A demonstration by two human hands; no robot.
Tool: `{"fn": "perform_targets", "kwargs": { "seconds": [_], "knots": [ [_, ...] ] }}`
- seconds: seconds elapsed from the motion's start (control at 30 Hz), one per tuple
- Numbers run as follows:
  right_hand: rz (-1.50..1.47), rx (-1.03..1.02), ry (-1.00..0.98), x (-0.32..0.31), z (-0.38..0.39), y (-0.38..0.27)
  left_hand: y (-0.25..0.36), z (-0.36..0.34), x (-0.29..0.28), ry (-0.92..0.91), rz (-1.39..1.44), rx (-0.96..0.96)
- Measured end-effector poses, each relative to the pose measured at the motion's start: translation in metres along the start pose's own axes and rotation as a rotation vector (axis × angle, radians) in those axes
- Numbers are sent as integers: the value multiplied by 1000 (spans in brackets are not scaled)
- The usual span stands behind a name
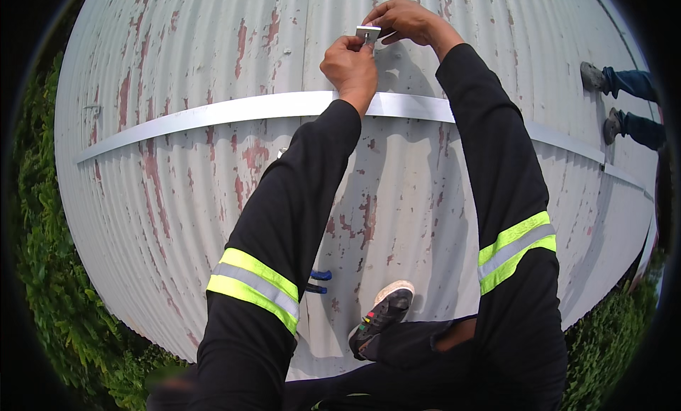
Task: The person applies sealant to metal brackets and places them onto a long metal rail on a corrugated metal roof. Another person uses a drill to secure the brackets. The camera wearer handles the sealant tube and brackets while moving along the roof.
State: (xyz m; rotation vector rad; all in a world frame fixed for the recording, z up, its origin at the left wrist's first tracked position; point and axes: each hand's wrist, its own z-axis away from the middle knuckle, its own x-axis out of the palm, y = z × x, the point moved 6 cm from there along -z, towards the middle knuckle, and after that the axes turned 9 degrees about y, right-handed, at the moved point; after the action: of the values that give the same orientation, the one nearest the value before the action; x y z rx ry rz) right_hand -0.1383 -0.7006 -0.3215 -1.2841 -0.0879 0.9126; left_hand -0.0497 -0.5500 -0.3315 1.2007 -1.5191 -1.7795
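My left hand (349,72) is closed on a small silver metal bracket (368,32), with what looks like a bolt through it. My right hand (415,22) reaches over from the right, its curled fingertips gripping at the bracket, partly hidden behind it. Both hands are above a long silver metal rail (284,105) lying crosswise on the corrugated, paint-flaked metal roof (170,205). My sleeves are dark with reflective bands.
A co-worker's shoe (591,76) and jean-clad legs are at the right, on the roof beside another rail piece (624,178). A blue-handled tool (320,275) lies by my left forearm, near my shoe (383,312). Green foliage (39,226) borders the curved-looking roof edge.
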Motion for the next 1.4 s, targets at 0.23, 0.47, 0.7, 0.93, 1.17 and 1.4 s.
{"fn": "perform_targets", "kwargs": {
  "seconds": [0.23,0.47,0.7,0.93,1.17,1.4],
  "knots": [
    [63,-78,-41,1,-1,0,2,-3,1,-14,-30,93],
    [202,-33,-122,10,-20,9,-5,-7,7,9,-82,226],
    [34,36,-105,3,-9,6,0,-6,4,8,-98,280],
    [-55,-69,-180,6,-7,2,-4,-5,4,-47,-19,41],
    [-61,-60,-152,8,-13,9,-21,-5,10,-13,155,-124],
    [-58,-10,-112,6,-18,19,-22,0,12,14,217,-218]
  ]
}}
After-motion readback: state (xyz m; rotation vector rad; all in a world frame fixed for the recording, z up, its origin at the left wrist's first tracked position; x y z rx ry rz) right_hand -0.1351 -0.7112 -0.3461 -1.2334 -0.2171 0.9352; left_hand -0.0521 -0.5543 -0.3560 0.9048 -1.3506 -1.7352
